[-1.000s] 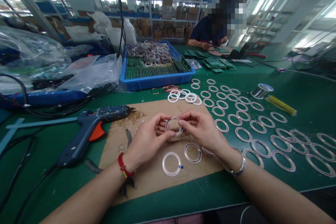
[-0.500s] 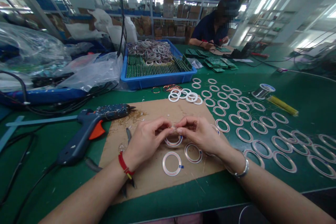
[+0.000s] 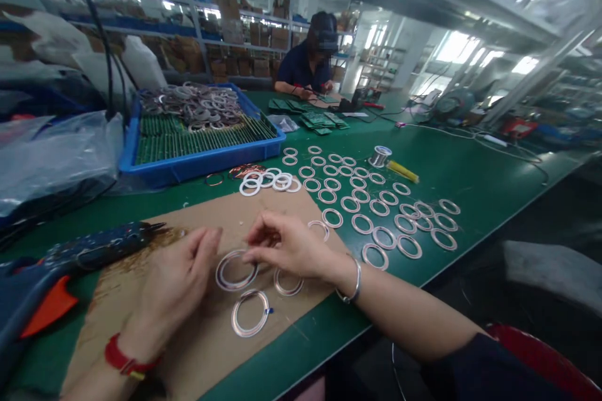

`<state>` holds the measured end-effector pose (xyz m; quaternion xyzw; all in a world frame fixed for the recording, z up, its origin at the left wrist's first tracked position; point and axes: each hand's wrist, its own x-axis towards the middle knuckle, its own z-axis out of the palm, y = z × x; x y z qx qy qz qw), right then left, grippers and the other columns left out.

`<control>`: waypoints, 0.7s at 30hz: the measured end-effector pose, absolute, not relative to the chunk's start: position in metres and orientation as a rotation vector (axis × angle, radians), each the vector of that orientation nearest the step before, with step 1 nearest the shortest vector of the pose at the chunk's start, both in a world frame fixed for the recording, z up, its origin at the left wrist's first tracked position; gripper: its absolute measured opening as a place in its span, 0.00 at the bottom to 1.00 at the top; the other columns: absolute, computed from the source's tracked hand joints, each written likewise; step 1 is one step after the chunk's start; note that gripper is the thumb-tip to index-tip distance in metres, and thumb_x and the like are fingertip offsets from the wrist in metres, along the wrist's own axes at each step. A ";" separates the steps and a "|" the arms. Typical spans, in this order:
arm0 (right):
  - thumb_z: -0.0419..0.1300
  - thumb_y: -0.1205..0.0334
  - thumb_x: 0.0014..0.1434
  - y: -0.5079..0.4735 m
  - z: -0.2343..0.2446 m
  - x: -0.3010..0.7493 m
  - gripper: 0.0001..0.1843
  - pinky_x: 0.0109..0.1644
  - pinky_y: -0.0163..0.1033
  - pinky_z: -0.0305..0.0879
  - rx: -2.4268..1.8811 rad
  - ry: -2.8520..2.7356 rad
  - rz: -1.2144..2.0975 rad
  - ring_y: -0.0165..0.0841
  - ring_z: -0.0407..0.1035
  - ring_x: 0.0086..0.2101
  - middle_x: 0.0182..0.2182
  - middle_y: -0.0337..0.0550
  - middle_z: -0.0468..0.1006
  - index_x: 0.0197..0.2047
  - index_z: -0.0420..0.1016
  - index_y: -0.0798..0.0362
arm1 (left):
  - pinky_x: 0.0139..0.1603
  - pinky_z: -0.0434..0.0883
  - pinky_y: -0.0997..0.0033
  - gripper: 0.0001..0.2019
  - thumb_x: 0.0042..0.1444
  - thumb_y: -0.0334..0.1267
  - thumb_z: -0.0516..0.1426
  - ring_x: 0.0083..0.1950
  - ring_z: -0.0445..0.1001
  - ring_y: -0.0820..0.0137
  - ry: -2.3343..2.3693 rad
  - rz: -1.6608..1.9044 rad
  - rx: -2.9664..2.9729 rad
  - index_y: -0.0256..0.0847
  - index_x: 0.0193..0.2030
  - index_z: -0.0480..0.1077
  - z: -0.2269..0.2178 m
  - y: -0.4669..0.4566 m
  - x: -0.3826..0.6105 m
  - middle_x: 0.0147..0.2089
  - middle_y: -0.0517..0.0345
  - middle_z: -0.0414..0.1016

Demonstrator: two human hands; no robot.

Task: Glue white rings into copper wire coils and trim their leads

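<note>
Near the front edge of the green table (image 3: 470,175), on a sheet of brown cardboard (image 3: 141,301), lies a loose coil ring (image 3: 249,321) with a small blue tag at its side. Just beyond it the right hand (image 3: 286,247) pinches the rim of another ring (image 3: 236,269) between thumb and fingertips, and that ring sits low over the cardboard — whether it rests on it I cannot tell. The left hand (image 3: 176,282) is beside it, fingers loosely curled and part-open, its fingertips close to the ring's left rim but holding nothing that shows. A third ring (image 3: 288,283) lies partly under the right wrist, which wears a metal bracelet (image 3: 355,281). At the left edge lies a blue glue gun (image 3: 70,263) with an orange trigger. Further in, rows of finished rings (image 3: 376,210) spread toward the right edge — beside a solder spool (image 3: 380,155). A blue tray (image 3: 197,138) of rings and strips stands behind the cardboard. At the far end another person (image 3: 305,62) works seated.
</note>
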<state>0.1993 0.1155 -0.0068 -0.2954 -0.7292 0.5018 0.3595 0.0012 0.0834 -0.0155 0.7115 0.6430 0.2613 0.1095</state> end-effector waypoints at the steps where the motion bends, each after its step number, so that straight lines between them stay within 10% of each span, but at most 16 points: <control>1: 0.66 0.57 0.51 0.115 0.003 0.206 0.17 0.38 0.33 0.68 -0.739 -1.856 1.243 0.26 0.69 0.33 0.32 0.40 0.72 0.39 0.68 0.56 | 0.27 0.57 0.71 0.25 0.63 0.55 0.40 0.24 0.65 0.71 1.940 0.778 2.077 0.40 0.27 0.64 -0.014 0.085 -0.003 0.22 0.59 0.65; 8: 0.64 0.57 0.55 0.061 0.032 0.312 0.12 0.40 0.34 0.68 -1.158 -1.542 0.735 0.28 0.70 0.34 0.34 0.43 0.75 0.39 0.73 0.56 | 0.37 0.64 0.73 0.16 0.59 0.53 0.50 0.37 0.73 0.70 1.794 0.817 2.132 0.45 0.40 0.70 -0.019 0.087 -0.012 0.39 0.61 0.76; 21: 0.53 0.48 0.60 0.006 -0.057 0.411 0.18 0.39 0.40 0.61 -1.990 -1.636 -0.119 0.34 0.68 0.33 0.37 0.46 0.75 0.35 0.77 0.52 | 0.33 0.55 0.69 0.23 0.65 0.52 0.41 0.31 0.67 0.68 1.724 0.552 2.382 0.40 0.31 0.66 -0.026 0.080 0.005 0.27 0.56 0.70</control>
